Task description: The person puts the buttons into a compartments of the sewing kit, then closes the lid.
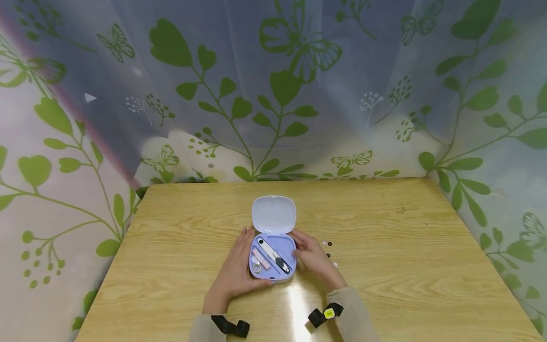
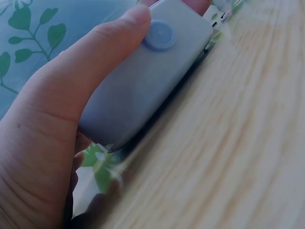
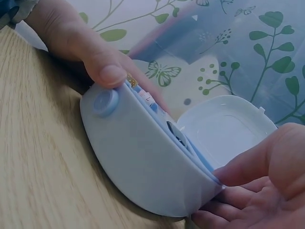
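A lilac sewing box (image 1: 284, 243) stands on the table with its white lid (image 1: 274, 216) tipped back. In its tray lie white-and-black thread snips (image 1: 272, 254), a pink patterned strip-like item (image 1: 261, 259) and a small ring-shaped thimble (image 1: 256, 268). My left hand (image 1: 236, 263) holds the box from the left, thumb across the front near the round blue button (image 2: 160, 35). On the other side my right hand (image 1: 315, 256) grips the box, thumb at the tray's edge and fingers against the side wall (image 3: 143, 152).
Several small black and white buttons (image 1: 328, 255) lie on the wooden table (image 1: 397, 247) just right of my right hand. A leaf-and-butterfly patterned curtain (image 1: 273, 118) hangs behind the table and along both sides.
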`<act>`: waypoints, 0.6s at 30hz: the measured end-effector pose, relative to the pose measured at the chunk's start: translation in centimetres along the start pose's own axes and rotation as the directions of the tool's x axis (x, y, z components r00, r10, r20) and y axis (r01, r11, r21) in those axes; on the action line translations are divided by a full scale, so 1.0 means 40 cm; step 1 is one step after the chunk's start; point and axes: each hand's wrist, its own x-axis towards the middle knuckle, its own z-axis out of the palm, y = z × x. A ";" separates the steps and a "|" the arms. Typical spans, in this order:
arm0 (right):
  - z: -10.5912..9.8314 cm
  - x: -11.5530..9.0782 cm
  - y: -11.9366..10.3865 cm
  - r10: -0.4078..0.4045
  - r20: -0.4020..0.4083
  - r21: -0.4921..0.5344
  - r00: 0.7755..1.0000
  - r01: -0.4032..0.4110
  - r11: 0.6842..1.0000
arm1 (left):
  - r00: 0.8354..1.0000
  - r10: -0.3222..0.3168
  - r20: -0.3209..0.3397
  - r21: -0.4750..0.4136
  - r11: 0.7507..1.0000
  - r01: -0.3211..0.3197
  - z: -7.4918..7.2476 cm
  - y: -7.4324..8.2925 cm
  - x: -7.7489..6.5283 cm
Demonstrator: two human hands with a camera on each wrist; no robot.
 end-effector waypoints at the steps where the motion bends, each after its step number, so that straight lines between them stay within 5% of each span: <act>1: 0.000 0.000 0.001 -0.003 -0.002 -0.006 1.000 0.003 1.000 | 1.000 0.004 -0.003 0.006 1.000 -0.004 0.000 0.000 0.000; 11: -0.033 -0.017 -0.039 -0.018 -0.140 -0.150 0.990 -0.003 0.989 | 1.000 0.027 -0.014 0.024 0.999 -0.027 0.000 0.008 0.001; 18: -0.098 -0.020 -0.047 -0.206 -0.250 -0.219 0.946 0.153 0.964 | 1.000 0.012 -0.010 0.016 1.000 -0.011 0.001 0.004 0.001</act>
